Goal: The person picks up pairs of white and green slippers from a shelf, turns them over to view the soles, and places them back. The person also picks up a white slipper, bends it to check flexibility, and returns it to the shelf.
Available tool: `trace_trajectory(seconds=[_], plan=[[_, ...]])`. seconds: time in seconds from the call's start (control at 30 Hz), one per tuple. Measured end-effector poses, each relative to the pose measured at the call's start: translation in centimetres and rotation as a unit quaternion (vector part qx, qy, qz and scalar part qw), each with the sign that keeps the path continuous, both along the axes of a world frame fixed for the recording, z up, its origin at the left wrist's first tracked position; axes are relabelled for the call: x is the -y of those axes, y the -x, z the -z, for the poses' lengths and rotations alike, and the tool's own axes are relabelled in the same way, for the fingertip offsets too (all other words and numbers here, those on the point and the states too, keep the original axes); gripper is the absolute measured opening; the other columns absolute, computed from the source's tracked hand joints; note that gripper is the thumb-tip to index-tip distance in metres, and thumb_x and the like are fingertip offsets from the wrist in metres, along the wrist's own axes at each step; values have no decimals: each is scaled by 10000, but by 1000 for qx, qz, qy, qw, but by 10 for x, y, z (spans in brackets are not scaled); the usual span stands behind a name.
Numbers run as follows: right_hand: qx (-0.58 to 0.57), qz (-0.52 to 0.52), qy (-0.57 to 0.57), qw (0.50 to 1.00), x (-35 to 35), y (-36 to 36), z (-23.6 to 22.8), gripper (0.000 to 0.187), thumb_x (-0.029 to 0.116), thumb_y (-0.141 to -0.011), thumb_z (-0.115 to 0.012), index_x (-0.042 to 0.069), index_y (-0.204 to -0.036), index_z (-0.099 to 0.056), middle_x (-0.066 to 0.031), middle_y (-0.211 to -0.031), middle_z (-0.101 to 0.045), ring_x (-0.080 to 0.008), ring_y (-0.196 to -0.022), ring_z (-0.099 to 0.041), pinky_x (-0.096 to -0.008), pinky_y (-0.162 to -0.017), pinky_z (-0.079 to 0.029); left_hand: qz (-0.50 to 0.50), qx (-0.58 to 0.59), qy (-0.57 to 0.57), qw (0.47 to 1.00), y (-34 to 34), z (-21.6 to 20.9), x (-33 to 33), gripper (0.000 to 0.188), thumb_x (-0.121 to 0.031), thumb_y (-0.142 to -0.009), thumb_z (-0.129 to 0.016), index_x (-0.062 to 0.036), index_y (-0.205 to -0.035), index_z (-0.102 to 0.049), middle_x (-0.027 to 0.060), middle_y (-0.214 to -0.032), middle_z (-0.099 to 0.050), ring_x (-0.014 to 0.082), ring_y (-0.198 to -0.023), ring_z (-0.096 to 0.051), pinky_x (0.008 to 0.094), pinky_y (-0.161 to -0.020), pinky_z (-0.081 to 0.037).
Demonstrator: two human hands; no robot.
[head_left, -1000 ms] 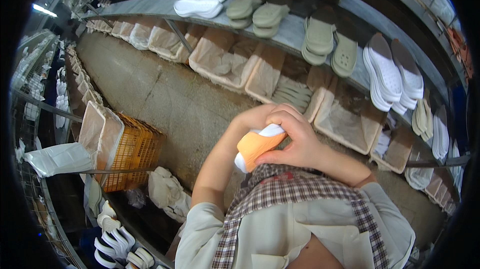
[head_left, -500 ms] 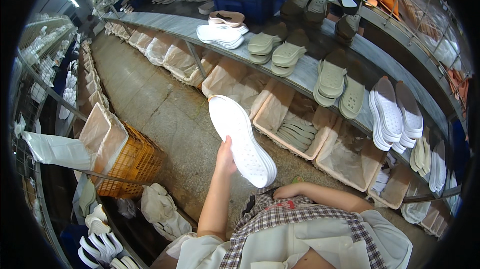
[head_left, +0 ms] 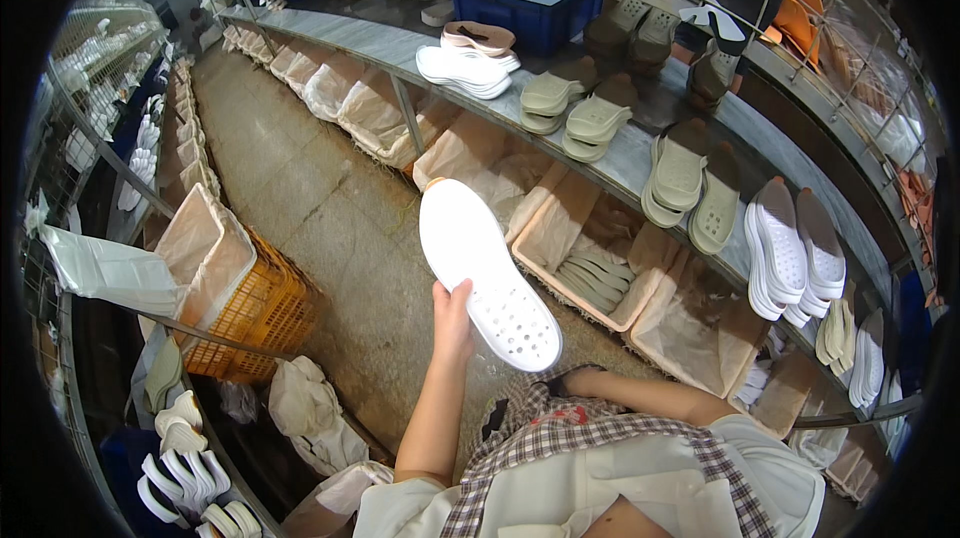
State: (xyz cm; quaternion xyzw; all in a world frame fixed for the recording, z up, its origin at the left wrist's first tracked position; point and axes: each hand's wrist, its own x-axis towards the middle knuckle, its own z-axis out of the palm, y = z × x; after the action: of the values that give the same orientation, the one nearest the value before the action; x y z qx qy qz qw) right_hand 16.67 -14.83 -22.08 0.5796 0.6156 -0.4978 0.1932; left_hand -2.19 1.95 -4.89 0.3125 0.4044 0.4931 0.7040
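Note:
My left hand (head_left: 453, 316) grips a white shoe sole (head_left: 475, 238) by its side edge, thumb over the top face. The sole stands at a slant, its orange-tipped end pointing away and its end with rows of small holes closer to me. My right forearm (head_left: 650, 394) reaches across to the front of my checked apron (head_left: 620, 428). The fingers of my right hand are hidden there beside dark cloth.
At right, a long metal shelf (head_left: 350, 50) carries white and sage-green soles and a blue bin (head_left: 530, 13). Lined baskets stand beneath it, one holding green soles (head_left: 595, 276). At left are a yellow basket (head_left: 265, 313) and a rack with white soles (head_left: 185, 478).
The white sole has turned in my left hand, so its holed face shows more fully and its stacked-looking side edge less. My right hand has slipped further out of sight at the apron.

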Motion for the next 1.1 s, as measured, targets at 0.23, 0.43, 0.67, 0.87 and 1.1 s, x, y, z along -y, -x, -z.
trace_trajectory(seconds=[0.23,0.43,0.67,0.87,1.1], plan=[[65,-62,-52,995,-9,9,-13,415,351,-891,-448,106,-1200,-575,-169,-1196,-579,-356,-1070,-561,-421,-911,-441,8,-19,-34,999,-1,-13,1,410,-62,-879,-515,44,-1225,-321,172,-1178,-489,217,-1050,-529,343,-897,-440],[-15,-39,-67,997,-12,3,-5,351,248,-856,-466,-4,-996,-665,-214,-1040,-633,-370,-955,-606,-413,-845,-462,11,-8,-40,999,-2,-20,5,446,-56,-869,-525,31,-1255,-318,177,-1181,-490,212,-1040,-530,333,-892,-442],[0,-13,-16,1000,-9,10,3,521,411,-907,-439,139,-1352,-436,-167,-1308,-508,-379,-1186,-490,-464,-974,-382,24,-49,-88,995,-6,-27,7,454,-59,-860,-526,32,-1255,-323,178,-1176,-485,209,-1039,-524,333,-886,-442],[132,-110,-162,972,-7,30,-141,232,126,-841,-505,15,-973,-661,-169,-957,-672,-306,-910,-657,-404,-707,-534,10,-47,-99,994,-13,-34,9,454,-46,-849,-524,30,-1252,-329,173,-1171,-482,200,-1042,-512,332,-884,-438],[164,94,-391,901,-8,-53,-251,197,191,-781,-625,51,-645,-640,-98,-640,-582,-273,-614,-589,-405,-543,-477,39,9,-87,995,-19,-46,13,489,-24,-833,-487,28,-1282,-299,184,-1176,-479,233,-1049,-532,347,-880,-465]])
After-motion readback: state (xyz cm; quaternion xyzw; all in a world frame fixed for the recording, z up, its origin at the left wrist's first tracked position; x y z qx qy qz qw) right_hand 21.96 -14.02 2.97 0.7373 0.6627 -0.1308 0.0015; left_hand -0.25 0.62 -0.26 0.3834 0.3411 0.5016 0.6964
